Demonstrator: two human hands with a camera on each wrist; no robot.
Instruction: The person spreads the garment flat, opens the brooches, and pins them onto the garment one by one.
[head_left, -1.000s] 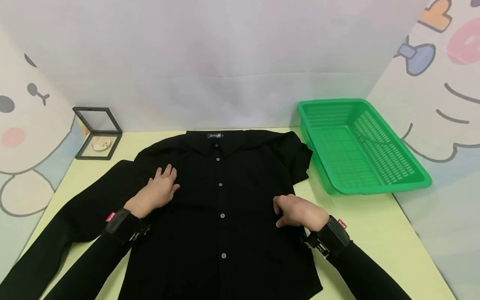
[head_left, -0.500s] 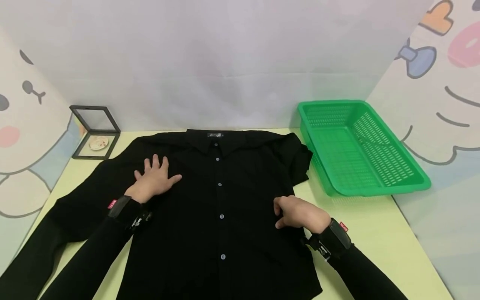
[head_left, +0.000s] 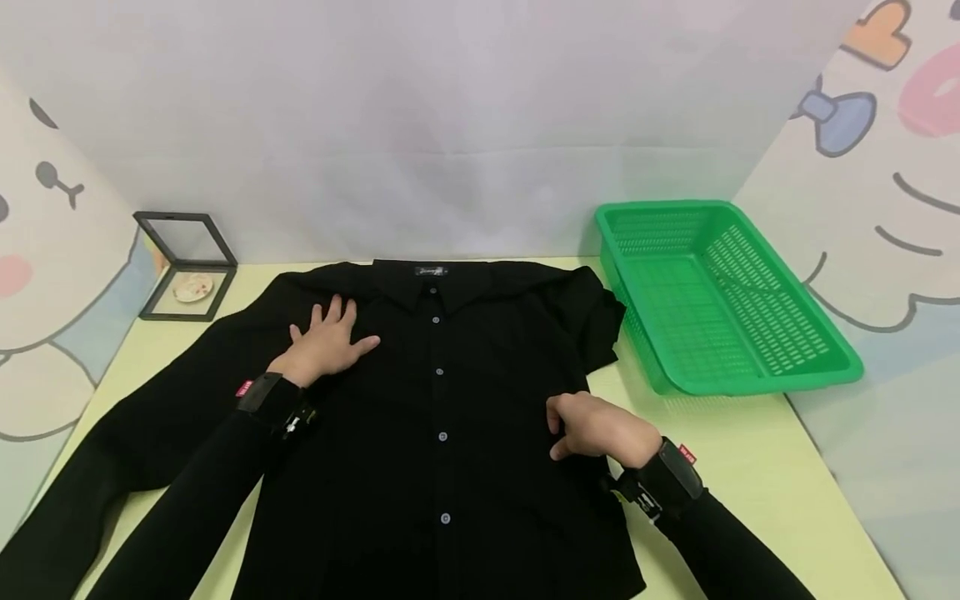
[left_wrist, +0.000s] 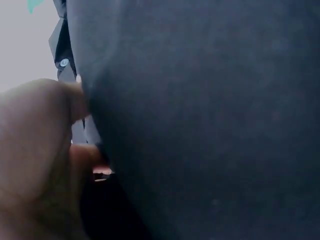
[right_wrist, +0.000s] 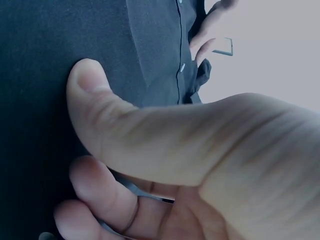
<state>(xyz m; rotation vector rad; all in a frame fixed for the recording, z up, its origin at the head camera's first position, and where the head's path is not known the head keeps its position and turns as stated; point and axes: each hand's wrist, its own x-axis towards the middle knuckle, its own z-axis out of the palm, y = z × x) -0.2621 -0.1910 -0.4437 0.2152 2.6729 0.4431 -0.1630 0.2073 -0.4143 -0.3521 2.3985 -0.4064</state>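
A black button-up shirt (head_left: 495, 500) lies front up, its collar toward the back wall. Its left-hand sleeve (head_left: 105, 467) stretches toward the lower left corner; on the right, only a short stretch of sleeve (head_left: 596, 325) shows. My left hand (head_left: 322, 346) rests on the shirt's chest, fingers spread. In the left wrist view, cloth hides much of the left hand (left_wrist: 30, 150). My right hand (head_left: 600, 427) touches the shirt near its right side edge, fingers loosely bent. In the right wrist view, the thumb (right_wrist: 92, 85) and fingertips lie apart on the cloth.
A green plastic basket (head_left: 750, 387) stands at the back right, close to the short sleeve. At the back left stands an open black frame (head_left: 201, 265) with a pale round item (head_left: 193, 287). The pale yellow table (head_left: 757, 483) meets a white back wall (head_left: 420, 192).
My left hand has slid over the chest, first spreading its fingers, then moving up and right toward the collar. The left sleeve's upper part lies smoother. My right hand has stayed in place.
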